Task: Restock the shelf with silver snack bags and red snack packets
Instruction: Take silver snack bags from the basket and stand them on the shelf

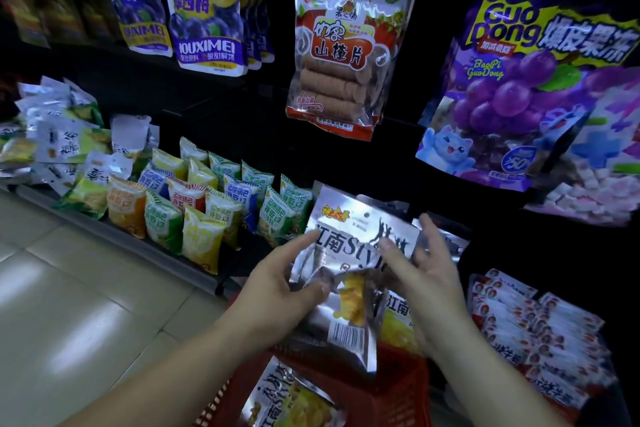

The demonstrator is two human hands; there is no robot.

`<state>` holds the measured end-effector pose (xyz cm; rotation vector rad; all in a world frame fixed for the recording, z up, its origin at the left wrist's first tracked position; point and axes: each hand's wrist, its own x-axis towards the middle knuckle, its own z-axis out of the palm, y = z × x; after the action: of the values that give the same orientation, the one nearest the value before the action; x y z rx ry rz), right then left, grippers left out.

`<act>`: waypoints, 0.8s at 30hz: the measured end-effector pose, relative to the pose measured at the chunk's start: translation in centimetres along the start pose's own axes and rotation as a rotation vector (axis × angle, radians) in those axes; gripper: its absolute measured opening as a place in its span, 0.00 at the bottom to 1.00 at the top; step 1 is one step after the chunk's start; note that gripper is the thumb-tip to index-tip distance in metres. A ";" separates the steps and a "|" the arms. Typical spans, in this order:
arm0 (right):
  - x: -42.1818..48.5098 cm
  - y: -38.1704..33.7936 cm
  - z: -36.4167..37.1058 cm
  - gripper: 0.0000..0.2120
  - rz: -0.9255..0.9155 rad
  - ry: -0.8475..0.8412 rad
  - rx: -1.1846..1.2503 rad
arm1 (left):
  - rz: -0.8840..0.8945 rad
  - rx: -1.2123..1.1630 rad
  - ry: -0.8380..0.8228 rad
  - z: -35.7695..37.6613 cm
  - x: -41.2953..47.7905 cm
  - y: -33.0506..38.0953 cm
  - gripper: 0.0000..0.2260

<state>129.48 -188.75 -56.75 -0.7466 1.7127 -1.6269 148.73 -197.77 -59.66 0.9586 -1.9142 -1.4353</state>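
A silver snack bag [349,253] with black lettering is held upright in front of the low shelf. My left hand [277,288] grips its left edge, thumb in front. My right hand [426,274] touches its right side with fingers spread over the front. More silver bags stand behind it on the shelf [446,243]. Another silver bag [280,395] lies in the red basket [391,392] below my hands. Red snack packets [533,326] lie stacked on the shelf at the lower right.
Small green, yellow and orange snack bags [194,208] fill the low shelf to the left. Purple prune bags [204,10], a hawthorn slice bag [339,48] and a grape jelly bag [519,90] hang above. Beige tiled floor [69,305] lies at left.
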 end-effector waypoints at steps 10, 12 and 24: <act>6.1 -0.5 1.4 0.38 -0.109 -0.211 -0.453 | -0.028 0.117 -0.011 -2.5 6.7 -2.4 0.31; 9.1 -0.6 2.6 0.31 -0.074 -0.243 -0.559 | -0.011 0.165 -0.009 -3.3 9.7 -2.5 0.30; 24.1 9.0 10.6 0.02 -0.369 -0.161 -0.972 | -0.193 0.383 0.090 -5.1 21.3 -13.8 0.19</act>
<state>122.98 -213.48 -67.65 -1.6663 2.3121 -0.8002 143.07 -220.17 -71.19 1.3915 -2.1177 -1.1197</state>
